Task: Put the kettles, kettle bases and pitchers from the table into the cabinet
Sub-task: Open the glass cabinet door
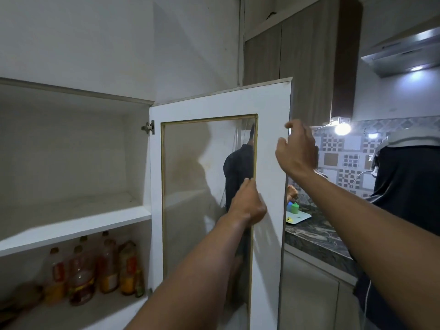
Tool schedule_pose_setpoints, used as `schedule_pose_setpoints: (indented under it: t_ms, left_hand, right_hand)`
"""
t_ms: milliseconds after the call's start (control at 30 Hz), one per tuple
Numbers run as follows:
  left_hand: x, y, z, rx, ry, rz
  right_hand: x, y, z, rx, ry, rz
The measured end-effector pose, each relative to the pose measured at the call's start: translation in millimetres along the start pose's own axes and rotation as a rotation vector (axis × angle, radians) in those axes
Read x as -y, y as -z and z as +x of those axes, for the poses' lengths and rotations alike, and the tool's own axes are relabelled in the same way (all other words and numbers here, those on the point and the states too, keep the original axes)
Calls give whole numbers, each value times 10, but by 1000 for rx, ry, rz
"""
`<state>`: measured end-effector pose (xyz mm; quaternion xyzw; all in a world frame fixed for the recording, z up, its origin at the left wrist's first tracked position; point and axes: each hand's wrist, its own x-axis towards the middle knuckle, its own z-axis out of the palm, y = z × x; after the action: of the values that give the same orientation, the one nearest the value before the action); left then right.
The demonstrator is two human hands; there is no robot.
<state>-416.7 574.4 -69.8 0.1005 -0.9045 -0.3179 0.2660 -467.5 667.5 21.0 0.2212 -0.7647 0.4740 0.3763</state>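
We see the white wall cabinet point(71, 231), its glass-panelled door point(202, 108) swung wide open to the right.

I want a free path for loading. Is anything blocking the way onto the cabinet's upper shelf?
Nothing visible does. The cabinet door is swung open, right hand curled round its free edge, left hand at its glass trim. The bottles stand only below the upper shelf.
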Motion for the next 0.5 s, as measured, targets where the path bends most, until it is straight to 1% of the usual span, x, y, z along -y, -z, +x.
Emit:
schedule_pose_setpoints:
  t_ms: [67,133,233,333,433,500]
  left_hand:
    - [131,158,-32,-35,34,87]
    - [278,376,-114,-53,61,175]
    - [577,729,-313,-82,81,284]
    - [940,1189,-638,-129,138,409]
    - [1320,1756,-1056,-207,222,557]
    - [1580,2121,-1357,-255,303,615]
  right_hand:
    - [97,-101,-133,91,149,-27]
    - [202,-238,-289,226,222,-79]
    - [411,-502,-573,395,227,-104]
    - [728,-835,-916,499,213,-102]
    - [1163,-1203,-1337,606,210,-20]
    - [1481,-1479,-1654,676,228,43]
